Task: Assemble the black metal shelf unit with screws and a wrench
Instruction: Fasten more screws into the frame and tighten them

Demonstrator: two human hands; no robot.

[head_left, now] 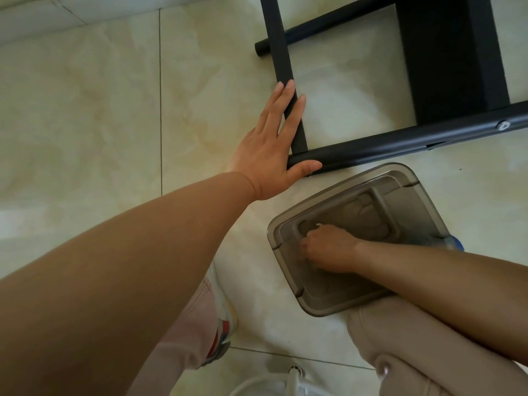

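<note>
The black metal shelf frame [371, 144] lies on the tiled floor at the upper right, with a screw head [503, 125] showing on its near tube. My left hand [271, 150] rests flat on the frame's corner, fingers straight along the short tube and thumb against the tube's end. My right hand [328, 248] reaches down into a smoky transparent plastic box [400, 178] on the floor below the frame. Its fingers are curled inside the box; what they hold is hidden.
A dark shelf panel [445, 58] fills the frame's upper right. My shoe [223, 318] and knees are at the bottom. A white object [294, 378] sits at the bottom edge, and a wall base [43, 21] runs along the top left.
</note>
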